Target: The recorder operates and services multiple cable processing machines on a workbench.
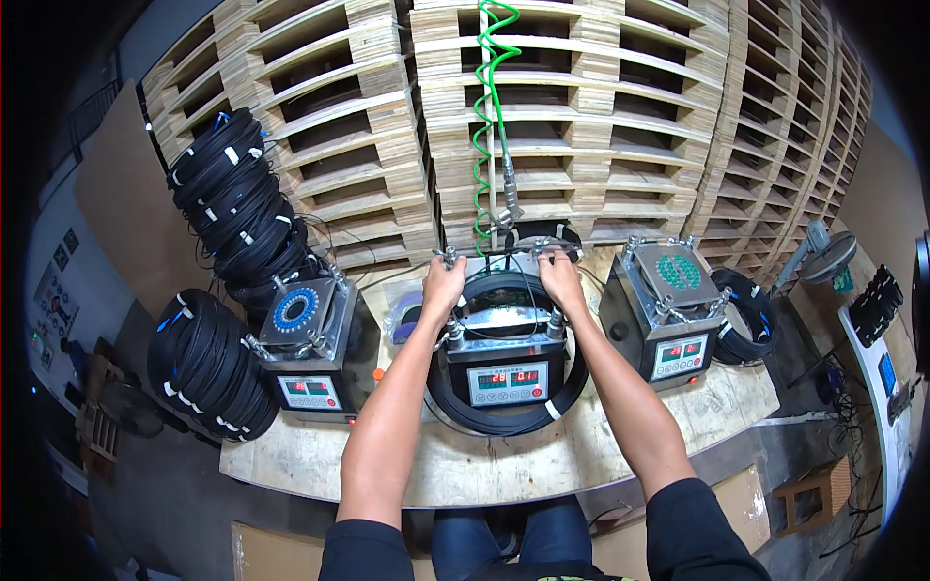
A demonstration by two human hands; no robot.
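Both my arms reach out over the middle machine [460,370], a metal box with a lit red and green display. A large coil of black cable [496,426] rings its front, between my forearms. At its far left corner my left hand [446,288] is closed on a metal clamp knob [449,256]. My right hand [560,279] is closed on the matching clamp knob [541,248] at the far right corner. My fingertips are partly hidden behind the hands. A thin dark cable end crosses the machine's top.
Similar machines stand at left [305,373] and right [668,334] on the wooden table [320,460]. Cable coils are stacked [232,194] at far left; another coil [746,320] lies at right. A green spiral air hose [484,116] hangs before the pallets [601,145]. A fan [828,257] stands far right.
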